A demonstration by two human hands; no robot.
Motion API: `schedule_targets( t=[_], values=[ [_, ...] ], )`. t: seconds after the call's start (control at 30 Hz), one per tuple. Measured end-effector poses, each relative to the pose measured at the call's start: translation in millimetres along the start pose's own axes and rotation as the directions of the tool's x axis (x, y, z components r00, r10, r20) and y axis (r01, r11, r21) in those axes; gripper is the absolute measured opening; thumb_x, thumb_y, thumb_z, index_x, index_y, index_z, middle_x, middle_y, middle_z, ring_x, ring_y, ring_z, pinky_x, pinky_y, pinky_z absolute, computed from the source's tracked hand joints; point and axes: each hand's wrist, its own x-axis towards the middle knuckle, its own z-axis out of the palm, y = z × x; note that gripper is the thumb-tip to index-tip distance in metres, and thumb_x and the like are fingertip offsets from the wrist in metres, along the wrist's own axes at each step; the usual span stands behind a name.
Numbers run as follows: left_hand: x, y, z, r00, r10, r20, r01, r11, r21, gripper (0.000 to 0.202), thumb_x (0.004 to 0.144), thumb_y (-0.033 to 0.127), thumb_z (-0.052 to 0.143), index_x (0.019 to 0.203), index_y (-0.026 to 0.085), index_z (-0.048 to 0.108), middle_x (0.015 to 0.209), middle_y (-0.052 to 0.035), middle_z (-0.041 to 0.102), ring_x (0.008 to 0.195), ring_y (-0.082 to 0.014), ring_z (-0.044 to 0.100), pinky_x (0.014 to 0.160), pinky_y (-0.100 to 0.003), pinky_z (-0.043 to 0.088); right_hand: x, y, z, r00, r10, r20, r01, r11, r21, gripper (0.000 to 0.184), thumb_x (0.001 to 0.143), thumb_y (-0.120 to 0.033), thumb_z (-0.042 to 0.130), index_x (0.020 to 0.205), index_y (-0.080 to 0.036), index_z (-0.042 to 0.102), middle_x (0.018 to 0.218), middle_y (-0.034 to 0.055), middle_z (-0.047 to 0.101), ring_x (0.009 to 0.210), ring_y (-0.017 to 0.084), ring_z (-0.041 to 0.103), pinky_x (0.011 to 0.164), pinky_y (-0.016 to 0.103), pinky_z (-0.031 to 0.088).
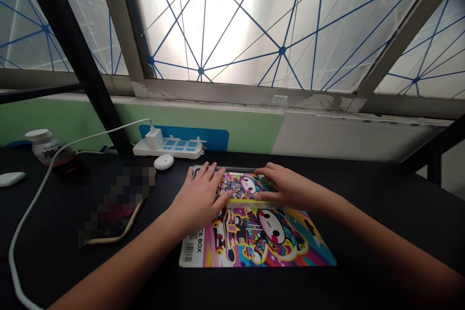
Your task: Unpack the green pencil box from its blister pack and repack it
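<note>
A colourful pencil box (238, 185) with a cartoon character lies on the black desk. Its near side has a clear, yellowish edge. Under and in front of it is a printed card (254, 237) with a similar cartoon, a barcode and the partly hidden words "CIL BOX". My left hand (203, 196) rests spread over the box's left end, fingers apart, thumb near the front edge. At the right end, my right hand (279, 185) grips the box between its thumb at the front and its fingers at the back. Both palms hide parts of the box.
A white power strip (170, 146) with a charger stands against the wall, near a white round case (163, 162). To the left lie a blurred-out phone-like item (134, 220), a white cable (32, 203) and a white-capped bottle (47, 147). Black frame bars (80, 58) rise at the left.
</note>
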Motion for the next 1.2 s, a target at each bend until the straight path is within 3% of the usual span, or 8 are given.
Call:
schedule_targets(
  t=[0.2, 0.43, 0.57, 0.7, 0.87, 1.0, 1.1, 1.2],
  values=[
    [0, 0, 0.2, 1.000, 0.008, 0.001, -0.008, 1.000, -0.010, 0.071, 0.100, 0.064, 0.026, 0.155, 0.021, 0.034, 0.163, -0.0113, 0.028, 0.151, -0.0373, 0.019, 0.117, -0.068, 0.015, 10, 9, -3, 0.997, 0.037, 0.064, -0.040, 0.998, 0.048, 0.072, 0.070, -0.070, 0.073, 0.121, -0.020, 0.065, 0.112, 0.0115, 0.060, 0.094, 0.028, 0.063, 0.078, 0.038, 0.053],
    [-3, 2, -7.8, 0.998, 0.008, -0.070, -0.009, 1.000, -0.014, 0.065, 0.100, 0.059, 0.035, 0.154, 0.023, 0.035, 0.161, -0.0096, 0.034, 0.150, -0.0346, 0.023, 0.116, -0.068, 0.017, 4, -4, 1, 0.988, -0.009, -0.154, -0.012, 0.991, -0.135, 0.059, 0.063, -0.063, 0.082, 0.101, -0.020, 0.066, 0.110, 0.0113, 0.058, 0.101, 0.032, 0.057, 0.085, 0.046, 0.049],
    [-3, -7, -18.5, 0.971, 0.019, -0.239, -0.011, 0.999, 0.036, 0.065, 0.095, 0.054, 0.055, 0.150, 0.023, 0.040, 0.154, -0.0119, 0.047, 0.143, -0.0353, 0.036, 0.116, -0.067, 0.017, -11, -18, 12, 0.931, -0.064, -0.360, -0.013, 0.978, -0.208, 0.047, 0.070, -0.043, 0.083, 0.102, -0.021, 0.057, 0.119, 0.0128, 0.061, 0.110, 0.034, 0.058, 0.096, 0.053, 0.044],
    [-3, -14, -33.6, 0.953, 0.110, -0.281, -0.100, 0.994, 0.050, 0.049, 0.087, 0.049, 0.070, 0.127, 0.022, 0.061, 0.121, -0.0094, 0.069, 0.113, -0.0308, 0.061, 0.107, -0.052, 0.040, -25, -26, 16, 0.869, -0.199, -0.452, 0.062, 0.951, -0.302, 0.027, 0.086, -0.026, 0.069, 0.109, -0.021, 0.055, 0.108, 0.0089, 0.067, 0.101, 0.028, 0.064, 0.112, 0.059, 0.032],
    [-36, 5, -51.6, 0.828, 0.339, -0.446, -0.279, 0.940, 0.197, 0.031, 0.090, 0.029, 0.069, 0.119, 0.020, 0.064, 0.114, -0.0100, 0.067, 0.107, -0.0296, 0.059, 0.095, -0.046, 0.047, -64, -29, 9, 0.742, -0.400, -0.538, 0.145, 0.879, -0.454, 0.030, 0.095, -0.023, 0.057, 0.125, -0.023, 0.057, 0.103, 0.0076, 0.067, 0.097, 0.025, 0.064, 0.114, 0.058, 0.034],
    [-86, 20, -34.7, 0.768, 0.394, -0.505, -0.339, 0.919, 0.202, 0.032, 0.094, 0.017, 0.058, 0.125, 0.026, 0.060, 0.113, -0.0070, 0.068, 0.104, -0.0259, 0.061, 0.103, -0.046, 0.043, -110, -29, 23, 0.693, -0.503, -0.516, 0.268, 0.844, -0.464, 0.044, 0.094, -0.012, 0.055, 0.136, -0.023, 0.054, 0.108, 0.0081, 0.069, 0.112, 0.025, 0.064, 0.117, 0.054, 0.035],
    [-114, 20, -6.2, 0.797, 0.288, -0.530, -0.269, 0.956, 0.116, 0.036, 0.090, 0.016, 0.060, 0.125, 0.028, 0.059, 0.120, -0.0080, 0.068, 0.110, -0.0285, 0.062, 0.099, -0.046, 0.048, -132, -30, 42, 0.713, -0.531, -0.457, 0.334, 0.831, -0.445, 0.048, 0.095, -0.008, 0.051, 0.141, -0.020, 0.052, 0.132, 0.0135, 0.065, 0.132, 0.028, 0.054, 0.118, 0.054, 0.033],
    [-127, 15, 16.1, 0.883, 0.128, -0.452, -0.153, 0.988, -0.020, 0.048, 0.086, 0.027, 0.068, 0.132, 0.030, 0.055, 0.139, -0.0104, 0.059, 0.123, -0.0344, 0.058, 0.098, -0.048, 0.053, -138, -31, 56, 0.761, -0.514, -0.395, 0.365, 0.844, -0.394, 0.050, 0.095, -0.012, 0.053, 0.144, -0.022, 0.050, 0.145, 0.0124, 0.057, 0.135, 0.029, 0.051, 0.114, 0.047, 0.042]
  ],
)
